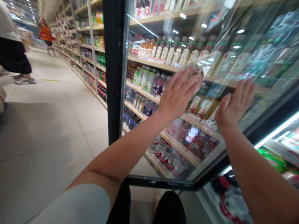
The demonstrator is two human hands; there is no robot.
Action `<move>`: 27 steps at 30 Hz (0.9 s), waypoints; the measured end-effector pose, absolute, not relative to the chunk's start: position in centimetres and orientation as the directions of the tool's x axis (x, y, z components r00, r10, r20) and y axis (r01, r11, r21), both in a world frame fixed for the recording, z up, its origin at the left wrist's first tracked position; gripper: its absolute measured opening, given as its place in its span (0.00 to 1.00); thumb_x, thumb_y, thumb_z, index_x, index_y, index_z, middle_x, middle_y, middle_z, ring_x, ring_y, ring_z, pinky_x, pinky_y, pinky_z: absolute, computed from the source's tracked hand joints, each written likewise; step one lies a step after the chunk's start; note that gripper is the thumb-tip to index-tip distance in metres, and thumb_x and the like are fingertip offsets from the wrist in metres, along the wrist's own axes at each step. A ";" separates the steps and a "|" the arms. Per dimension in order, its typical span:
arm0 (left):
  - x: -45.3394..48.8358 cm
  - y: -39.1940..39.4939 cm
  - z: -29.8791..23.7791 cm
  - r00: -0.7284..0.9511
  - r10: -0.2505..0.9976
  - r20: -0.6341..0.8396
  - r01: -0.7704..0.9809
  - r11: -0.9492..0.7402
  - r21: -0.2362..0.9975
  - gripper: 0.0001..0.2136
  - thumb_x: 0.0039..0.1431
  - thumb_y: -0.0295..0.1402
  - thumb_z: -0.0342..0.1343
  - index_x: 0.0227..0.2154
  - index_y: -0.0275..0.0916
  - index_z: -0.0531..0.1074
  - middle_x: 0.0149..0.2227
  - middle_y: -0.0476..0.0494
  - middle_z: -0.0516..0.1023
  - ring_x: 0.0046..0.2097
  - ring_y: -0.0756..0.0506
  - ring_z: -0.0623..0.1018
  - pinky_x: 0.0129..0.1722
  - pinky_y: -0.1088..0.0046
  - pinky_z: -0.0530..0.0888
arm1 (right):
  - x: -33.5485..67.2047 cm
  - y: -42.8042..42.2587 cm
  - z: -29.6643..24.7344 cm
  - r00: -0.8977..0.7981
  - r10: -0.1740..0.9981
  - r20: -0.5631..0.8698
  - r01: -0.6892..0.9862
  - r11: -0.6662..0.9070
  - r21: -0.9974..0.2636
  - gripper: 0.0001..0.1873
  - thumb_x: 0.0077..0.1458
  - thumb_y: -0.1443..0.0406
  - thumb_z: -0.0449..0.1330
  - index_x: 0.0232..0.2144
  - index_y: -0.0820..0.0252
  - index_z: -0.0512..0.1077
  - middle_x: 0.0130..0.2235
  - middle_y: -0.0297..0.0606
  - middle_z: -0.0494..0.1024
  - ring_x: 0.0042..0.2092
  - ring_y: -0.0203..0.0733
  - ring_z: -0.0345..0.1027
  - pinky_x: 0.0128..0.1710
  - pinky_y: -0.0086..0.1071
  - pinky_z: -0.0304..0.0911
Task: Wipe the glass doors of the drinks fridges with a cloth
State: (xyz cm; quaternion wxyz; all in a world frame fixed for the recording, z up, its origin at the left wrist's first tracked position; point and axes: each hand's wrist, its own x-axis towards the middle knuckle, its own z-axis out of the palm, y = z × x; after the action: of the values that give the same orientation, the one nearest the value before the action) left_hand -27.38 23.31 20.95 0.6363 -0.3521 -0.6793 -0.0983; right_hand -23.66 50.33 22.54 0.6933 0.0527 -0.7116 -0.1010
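Left hand (pixel 179 93) spread, pressing pale cloth (pixel 195 69) on glossy glass door (pixel 140 43); right hand (pixel 234 104) spread.

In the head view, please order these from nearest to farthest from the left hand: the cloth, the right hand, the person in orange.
1. Cloth: pressed under the left hand's fingers.
2. Right hand: beside it, to the right.
3. Person in orange: far off, upper left.
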 end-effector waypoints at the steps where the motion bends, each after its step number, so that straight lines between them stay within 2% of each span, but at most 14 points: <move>1: -27.3 23.1 21.5 0.011 0.271 0.962 0.588 0.777 -0.225 0.25 0.74 0.25 0.41 0.72 0.36 0.58 0.73 0.42 0.58 0.76 0.37 0.49 0.77 0.52 0.48 | -23.7 50.4 22.5 -0.033 -0.207 0.978 0.071 0.975 0.209 0.34 0.72 0.56 0.40 0.76 0.60 0.46 0.75 0.44 0.48 0.77 0.52 0.36 0.75 0.59 0.44; 2: -27.2 23.0 21.7 -0.020 0.216 0.976 0.572 0.803 -0.166 0.25 0.74 0.25 0.42 0.71 0.35 0.59 0.74 0.41 0.57 0.76 0.36 0.48 0.77 0.52 0.48 | -23.8 50.4 22.5 -0.031 -0.203 0.979 0.077 0.976 0.205 0.34 0.72 0.56 0.39 0.76 0.58 0.45 0.75 0.43 0.48 0.77 0.51 0.36 0.75 0.58 0.44; 3: -27.2 23.0 21.3 -0.022 0.221 0.975 0.565 0.807 -0.170 0.25 0.74 0.25 0.42 0.71 0.34 0.59 0.74 0.41 0.56 0.76 0.35 0.49 0.77 0.52 0.49 | -23.8 50.3 22.5 -0.028 -0.201 0.979 0.080 0.976 0.203 0.34 0.72 0.56 0.39 0.76 0.57 0.45 0.75 0.42 0.49 0.77 0.50 0.37 0.76 0.57 0.44; 7: -27.3 23.5 18.9 0.149 0.559 0.816 0.581 0.618 -0.530 0.22 0.76 0.27 0.43 0.69 0.41 0.63 0.72 0.51 0.62 0.75 0.43 0.56 0.77 0.59 0.50 | -23.6 49.9 22.4 -0.010 -0.206 0.979 0.066 0.976 0.206 0.34 0.72 0.56 0.40 0.75 0.60 0.48 0.74 0.45 0.51 0.76 0.53 0.39 0.74 0.60 0.46; 8: -27.3 23.5 19.0 0.158 0.593 0.790 0.584 0.589 -0.559 0.23 0.76 0.28 0.42 0.69 0.43 0.63 0.71 0.54 0.63 0.75 0.45 0.55 0.77 0.60 0.50 | -23.5 49.8 22.4 -0.008 -0.205 0.979 0.062 0.977 0.205 0.34 0.72 0.57 0.40 0.75 0.60 0.48 0.74 0.45 0.51 0.76 0.54 0.40 0.74 0.61 0.47; 9: -27.4 23.3 19.6 0.130 0.576 0.807 0.594 0.607 -0.529 0.23 0.75 0.28 0.42 0.70 0.45 0.62 0.71 0.54 0.63 0.75 0.45 0.53 0.77 0.58 0.50 | -23.4 49.6 22.4 -0.013 -0.197 0.980 0.061 0.979 0.197 0.34 0.72 0.56 0.40 0.76 0.57 0.47 0.74 0.43 0.51 0.77 0.53 0.40 0.74 0.60 0.47; 12: -27.2 22.5 22.0 -0.025 0.349 0.937 0.619 0.741 -0.259 0.25 0.74 0.27 0.42 0.72 0.41 0.58 0.73 0.48 0.58 0.77 0.40 0.48 0.77 0.52 0.46 | -23.1 49.4 22.4 -0.033 -0.164 0.986 0.062 0.984 0.166 0.34 0.72 0.57 0.40 0.76 0.44 0.41 0.75 0.36 0.48 0.77 0.47 0.38 0.75 0.55 0.46; 14: -27.0 22.3 22.4 -0.069 0.242 0.968 0.615 0.774 -0.150 0.25 0.74 0.26 0.42 0.71 0.39 0.60 0.74 0.45 0.56 0.77 0.37 0.47 0.77 0.51 0.46 | -23.2 49.6 22.4 -0.026 -0.172 0.985 0.060 0.983 0.173 0.34 0.72 0.57 0.40 0.76 0.43 0.40 0.75 0.35 0.48 0.77 0.46 0.38 0.76 0.53 0.45; 15: -26.9 22.5 22.1 -0.052 0.272 0.961 0.616 0.766 -0.184 0.25 0.74 0.26 0.42 0.71 0.39 0.61 0.74 0.45 0.56 0.76 0.37 0.48 0.77 0.52 0.46 | -23.3 49.8 22.3 -0.018 -0.187 0.982 0.060 0.980 0.188 0.34 0.72 0.58 0.40 0.76 0.46 0.41 0.75 0.37 0.49 0.77 0.47 0.38 0.75 0.54 0.46; 18: -26.9 23.1 20.2 0.063 0.602 0.796 0.612 0.606 -0.507 0.24 0.75 0.27 0.43 0.70 0.42 0.61 0.73 0.51 0.58 0.76 0.43 0.52 0.77 0.57 0.49 | -23.7 50.5 22.3 0.012 -0.239 0.971 0.062 0.969 0.238 0.34 0.71 0.58 0.42 0.76 0.56 0.46 0.74 0.44 0.51 0.76 0.54 0.40 0.73 0.60 0.48; 20: -27.2 23.2 20.3 0.085 0.707 0.702 0.602 0.526 -0.602 0.24 0.76 0.27 0.42 0.71 0.45 0.60 0.73 0.54 0.59 0.75 0.46 0.52 0.77 0.60 0.49 | -23.9 50.8 22.3 0.013 -0.239 0.971 0.063 0.969 0.238 0.34 0.71 0.59 0.42 0.76 0.58 0.46 0.74 0.46 0.51 0.76 0.55 0.41 0.72 0.62 0.48; 22: -27.4 23.0 21.7 0.031 0.628 0.778 0.600 0.611 -0.517 0.26 0.75 0.26 0.41 0.73 0.43 0.56 0.74 0.50 0.57 0.76 0.43 0.48 0.77 0.56 0.45 | -24.0 50.9 22.4 0.010 -0.245 0.970 0.063 0.968 0.244 0.34 0.71 0.59 0.43 0.76 0.58 0.46 0.74 0.47 0.51 0.76 0.55 0.40 0.72 0.61 0.48; 25: -27.4 22.5 23.5 -0.050 0.382 0.923 0.601 0.750 -0.278 0.28 0.73 0.25 0.41 0.74 0.37 0.54 0.75 0.41 0.52 0.77 0.38 0.42 0.77 0.52 0.39 | -24.1 51.0 22.4 0.008 -0.249 0.969 0.067 0.967 0.247 0.35 0.70 0.60 0.43 0.76 0.59 0.46 0.74 0.47 0.51 0.76 0.54 0.40 0.72 0.60 0.49; 27: -27.0 22.3 23.0 -0.069 0.377 0.924 0.612 0.747 -0.259 0.27 0.74 0.27 0.42 0.73 0.37 0.55 0.75 0.42 0.53 0.77 0.38 0.42 0.77 0.53 0.39 | -24.1 51.1 22.4 0.004 -0.253 0.968 0.070 0.965 0.252 0.35 0.70 0.60 0.43 0.76 0.59 0.46 0.74 0.46 0.50 0.76 0.53 0.40 0.73 0.59 0.48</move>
State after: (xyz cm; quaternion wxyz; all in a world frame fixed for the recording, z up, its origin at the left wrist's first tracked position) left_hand -27.02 22.30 22.98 0.5906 -0.3416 -0.7243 -0.0996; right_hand -24.13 51.05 22.36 0.7055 0.0658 -0.6963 -0.1142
